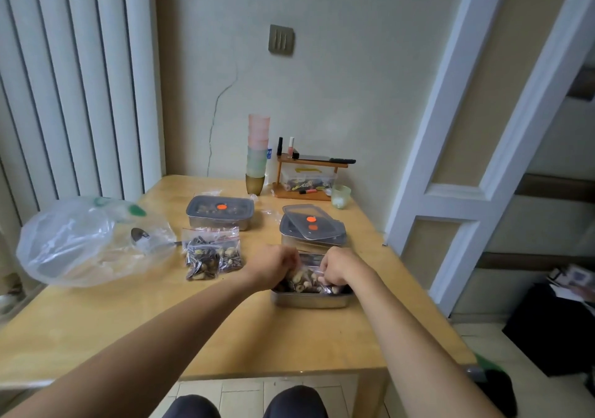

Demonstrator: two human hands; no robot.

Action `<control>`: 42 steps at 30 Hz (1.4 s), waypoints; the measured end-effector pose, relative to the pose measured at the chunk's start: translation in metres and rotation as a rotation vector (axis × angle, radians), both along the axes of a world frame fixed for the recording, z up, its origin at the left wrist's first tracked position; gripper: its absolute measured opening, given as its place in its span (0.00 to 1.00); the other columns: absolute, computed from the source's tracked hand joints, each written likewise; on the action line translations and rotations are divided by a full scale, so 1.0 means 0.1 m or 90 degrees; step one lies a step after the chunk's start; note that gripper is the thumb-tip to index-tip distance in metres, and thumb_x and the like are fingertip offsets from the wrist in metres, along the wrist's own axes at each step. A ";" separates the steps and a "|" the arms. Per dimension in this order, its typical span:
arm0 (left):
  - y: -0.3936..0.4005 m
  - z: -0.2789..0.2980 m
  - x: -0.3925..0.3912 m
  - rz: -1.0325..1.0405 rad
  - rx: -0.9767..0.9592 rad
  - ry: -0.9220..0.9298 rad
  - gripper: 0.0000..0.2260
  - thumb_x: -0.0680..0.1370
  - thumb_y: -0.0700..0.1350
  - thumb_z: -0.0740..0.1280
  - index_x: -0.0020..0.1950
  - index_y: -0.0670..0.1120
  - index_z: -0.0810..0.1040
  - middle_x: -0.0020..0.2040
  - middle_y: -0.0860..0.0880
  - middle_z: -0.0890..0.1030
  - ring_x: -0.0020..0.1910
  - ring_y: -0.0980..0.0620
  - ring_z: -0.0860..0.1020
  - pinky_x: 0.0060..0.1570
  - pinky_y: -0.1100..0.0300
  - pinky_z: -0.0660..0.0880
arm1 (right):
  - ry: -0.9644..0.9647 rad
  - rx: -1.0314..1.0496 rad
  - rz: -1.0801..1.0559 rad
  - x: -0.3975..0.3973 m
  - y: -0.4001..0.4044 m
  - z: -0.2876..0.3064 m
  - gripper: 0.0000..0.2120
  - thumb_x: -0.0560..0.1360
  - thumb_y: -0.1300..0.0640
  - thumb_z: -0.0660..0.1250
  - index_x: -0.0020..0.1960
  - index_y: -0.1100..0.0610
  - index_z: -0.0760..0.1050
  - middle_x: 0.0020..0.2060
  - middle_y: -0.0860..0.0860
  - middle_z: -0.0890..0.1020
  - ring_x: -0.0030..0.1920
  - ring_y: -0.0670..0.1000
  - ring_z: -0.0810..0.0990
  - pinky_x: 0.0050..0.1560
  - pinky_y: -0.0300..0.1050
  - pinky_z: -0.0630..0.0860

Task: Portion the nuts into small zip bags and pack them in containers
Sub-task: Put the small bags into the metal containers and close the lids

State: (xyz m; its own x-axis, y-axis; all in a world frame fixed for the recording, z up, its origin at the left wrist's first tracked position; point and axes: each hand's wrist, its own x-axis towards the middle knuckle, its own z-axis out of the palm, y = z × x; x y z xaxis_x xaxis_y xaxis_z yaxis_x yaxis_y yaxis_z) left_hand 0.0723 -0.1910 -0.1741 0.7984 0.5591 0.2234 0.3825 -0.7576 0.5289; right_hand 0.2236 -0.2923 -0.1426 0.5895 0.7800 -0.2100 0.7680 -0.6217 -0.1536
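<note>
An open steel container [310, 301] stands on the wooden table [225, 330] in front of me, with zip bags of nuts [304, 281] inside. My left hand [277, 264] and my right hand [336, 266] both reach into it, fingers curled on a clear zip bag of nuts at its two sides. Three filled zip bags [211, 256] lie to the left on the table. A lidded container [220, 212] with an orange dot stands behind them. Another container [312, 234] with two loose lids on top stands just behind the open one.
A large clear plastic bag [87, 240] lies at the table's left with a metal spoon [141, 235] on it. A stack of plastic cups [257, 153], a small wooden shelf [309, 176] and a green cup [340, 196] stand at the back by the wall.
</note>
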 end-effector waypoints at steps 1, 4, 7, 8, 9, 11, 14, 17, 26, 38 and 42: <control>0.00 -0.01 0.01 -0.023 0.010 0.020 0.09 0.81 0.39 0.63 0.51 0.45 0.83 0.47 0.48 0.85 0.48 0.49 0.80 0.46 0.60 0.73 | -0.011 -0.012 -0.001 0.00 0.01 0.00 0.14 0.76 0.52 0.76 0.58 0.58 0.84 0.56 0.54 0.85 0.56 0.56 0.84 0.58 0.48 0.82; 0.01 -0.06 0.03 -0.088 0.027 0.069 0.08 0.80 0.51 0.67 0.53 0.51 0.84 0.49 0.52 0.85 0.49 0.52 0.79 0.49 0.59 0.75 | -0.010 -0.044 0.043 0.01 0.02 0.03 0.13 0.77 0.56 0.74 0.60 0.60 0.84 0.56 0.54 0.87 0.56 0.54 0.86 0.60 0.50 0.83; 0.01 -0.10 0.06 -0.118 0.024 0.072 0.12 0.77 0.58 0.72 0.56 0.54 0.83 0.47 0.57 0.81 0.54 0.53 0.75 0.52 0.59 0.71 | 0.002 -0.045 0.046 0.05 0.04 0.03 0.13 0.77 0.57 0.75 0.59 0.59 0.84 0.54 0.54 0.88 0.53 0.53 0.87 0.59 0.49 0.83; 0.01 -0.11 0.07 -0.115 0.036 0.076 0.13 0.76 0.57 0.73 0.58 0.54 0.83 0.48 0.58 0.80 0.57 0.52 0.72 0.54 0.58 0.69 | 0.002 -0.034 0.043 0.05 0.04 0.03 0.13 0.76 0.57 0.75 0.59 0.59 0.83 0.54 0.54 0.87 0.54 0.54 0.86 0.58 0.49 0.83; 0.01 -0.12 0.09 -0.111 0.050 0.081 0.14 0.76 0.57 0.73 0.60 0.55 0.82 0.50 0.58 0.80 0.59 0.51 0.70 0.55 0.56 0.67 | 0.002 -0.022 0.041 0.06 0.05 0.04 0.12 0.76 0.57 0.73 0.58 0.59 0.83 0.54 0.54 0.86 0.54 0.55 0.85 0.57 0.48 0.83; 0.01 -0.14 0.13 -0.109 0.077 0.087 0.15 0.76 0.57 0.73 0.60 0.57 0.80 0.55 0.57 0.82 0.62 0.51 0.68 0.57 0.54 0.63 | 0.029 0.015 0.022 0.08 0.07 0.03 0.08 0.78 0.57 0.67 0.52 0.60 0.81 0.51 0.55 0.85 0.49 0.56 0.83 0.48 0.46 0.81; 0.05 -0.17 0.14 -0.118 0.092 0.100 0.16 0.75 0.62 0.72 0.59 0.57 0.81 0.58 0.53 0.79 0.63 0.51 0.65 0.58 0.53 0.62 | 0.058 0.098 -0.045 0.15 0.15 -0.03 0.10 0.78 0.57 0.63 0.38 0.56 0.71 0.37 0.54 0.76 0.35 0.54 0.73 0.34 0.42 0.70; 0.14 -0.19 0.14 -0.103 0.019 0.028 0.18 0.80 0.63 0.64 0.53 0.53 0.86 0.54 0.50 0.79 0.59 0.53 0.66 0.60 0.55 0.63 | 0.071 0.242 -0.135 0.20 0.20 -0.11 0.12 0.77 0.58 0.62 0.35 0.55 0.67 0.36 0.53 0.75 0.35 0.53 0.73 0.30 0.42 0.64; 0.49 -0.30 0.31 0.105 0.080 -0.154 0.10 0.83 0.48 0.61 0.55 0.52 0.82 0.47 0.55 0.76 0.51 0.54 0.68 0.54 0.55 0.68 | 0.264 0.493 -0.289 0.41 0.41 -0.23 0.11 0.79 0.63 0.65 0.39 0.60 0.79 0.36 0.55 0.86 0.31 0.51 0.84 0.33 0.44 0.80; 0.64 -0.43 0.38 0.086 0.017 -0.155 0.08 0.83 0.45 0.61 0.55 0.50 0.80 0.49 0.53 0.78 0.53 0.53 0.70 0.54 0.57 0.66 | -0.196 0.358 0.034 0.50 0.86 -0.50 0.18 0.79 0.52 0.70 0.69 0.46 0.80 0.64 0.44 0.83 0.66 0.50 0.78 0.65 0.50 0.70; 0.64 -0.34 0.37 0.142 -0.075 -0.234 0.09 0.85 0.47 0.60 0.57 0.44 0.77 0.50 0.50 0.80 0.53 0.50 0.76 0.51 0.57 0.69 | -0.183 0.526 0.048 0.50 0.79 -0.46 0.16 0.80 0.59 0.67 0.66 0.56 0.82 0.60 0.52 0.86 0.60 0.53 0.83 0.64 0.50 0.78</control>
State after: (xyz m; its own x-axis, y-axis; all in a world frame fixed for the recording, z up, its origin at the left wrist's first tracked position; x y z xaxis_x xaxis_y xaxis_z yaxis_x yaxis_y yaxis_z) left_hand 0.1092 -0.1271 -0.2080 0.5353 0.7473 0.3937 0.3004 -0.6041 0.7381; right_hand 0.2732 -0.2136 -0.1882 0.4736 0.6559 0.5877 0.8806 -0.3432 -0.3267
